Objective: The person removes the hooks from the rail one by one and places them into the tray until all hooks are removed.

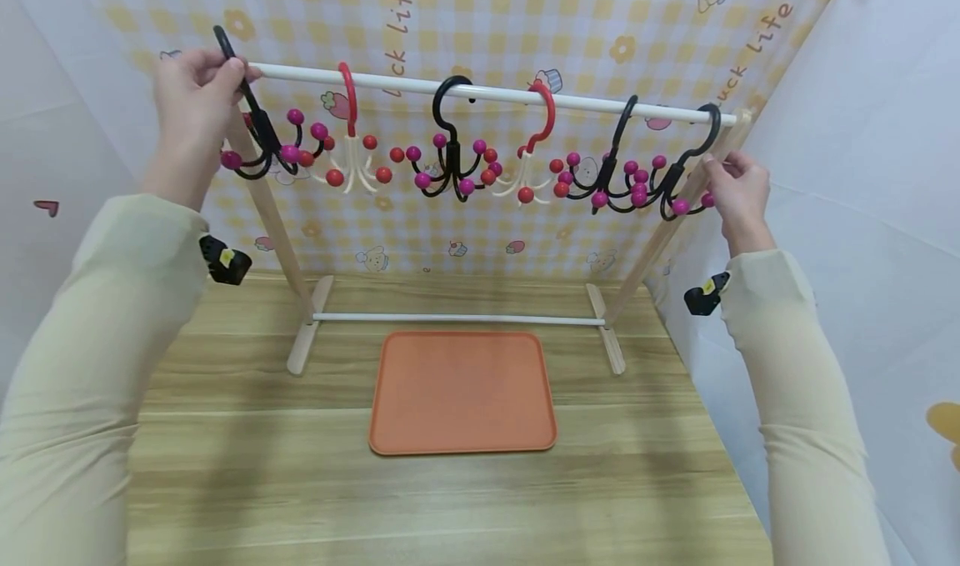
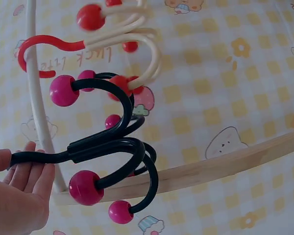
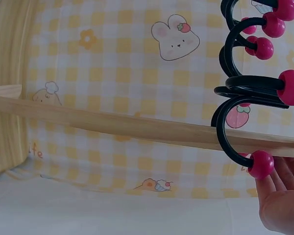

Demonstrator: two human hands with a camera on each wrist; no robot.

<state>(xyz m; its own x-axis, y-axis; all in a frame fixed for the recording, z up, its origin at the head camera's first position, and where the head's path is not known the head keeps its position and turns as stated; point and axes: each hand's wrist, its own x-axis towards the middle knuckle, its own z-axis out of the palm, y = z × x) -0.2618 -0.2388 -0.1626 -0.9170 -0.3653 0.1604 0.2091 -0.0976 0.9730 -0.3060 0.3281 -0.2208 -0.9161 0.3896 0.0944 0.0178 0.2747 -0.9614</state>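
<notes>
In the head view, my left hand (image 1: 198,103) pinches the stem of a black multi-arm hanger (image 1: 262,132) with pink balls, at the left end of a white rod (image 1: 300,72). The left wrist view shows its black stem (image 2: 39,157) between thumb and fingers. My right hand (image 1: 738,191) is beside another black hanger (image 1: 678,170) hooked near the rod's right end, fingertips right at its stem. In the right wrist view the thumb and fingers of this hand (image 3: 286,196) stand apart, with the wooden post (image 3: 137,128) showing between them.
Between the hands, red-and-cream hangers (image 1: 352,153) and black hangers (image 1: 452,153) hang from the rod. The rack has wooden posts and feet (image 1: 311,328) and a lower white bar (image 1: 457,318). An orange tray (image 1: 463,395) lies on the wooden table (image 1: 450,508) before it.
</notes>
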